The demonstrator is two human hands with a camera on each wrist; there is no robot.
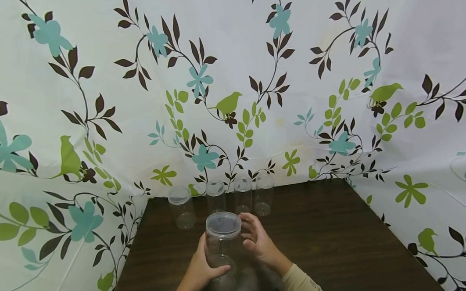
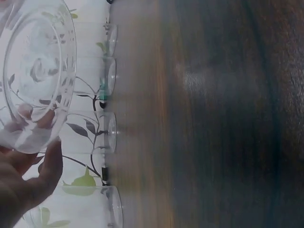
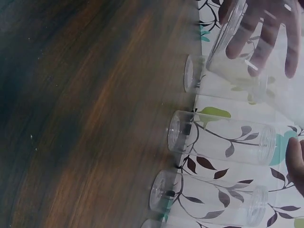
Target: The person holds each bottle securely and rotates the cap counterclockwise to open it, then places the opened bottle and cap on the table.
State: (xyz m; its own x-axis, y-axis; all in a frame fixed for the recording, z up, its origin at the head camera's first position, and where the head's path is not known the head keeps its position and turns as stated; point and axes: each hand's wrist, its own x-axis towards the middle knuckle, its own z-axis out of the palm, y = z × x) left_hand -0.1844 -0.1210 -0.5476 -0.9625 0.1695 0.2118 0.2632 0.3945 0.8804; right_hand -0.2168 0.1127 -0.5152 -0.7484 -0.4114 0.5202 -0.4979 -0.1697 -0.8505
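A clear plastic jar (image 1: 224,247) with a translucent screw lid (image 1: 223,225) is held upright above the table. My left hand (image 1: 208,266) grips it from the left, thumb across the front. In the left wrist view the jar's round base (image 2: 35,76) tilts toward the camera, with fingers (image 2: 50,164) around its side. My right hand (image 1: 263,245) is beside the lid on the right, fingers loosely bent and holding nothing; whether a fingertip touches the lid I cannot tell. Through the jar wall, the right wrist view shows the left hand's fingers (image 3: 261,52).
Several similar clear jars stand in a row along the table's back edge, among them a left one (image 1: 182,209) and a right one (image 1: 264,196). The dark wooden table (image 1: 333,245) meets a patterned curtain (image 1: 229,75) at the back and sides.
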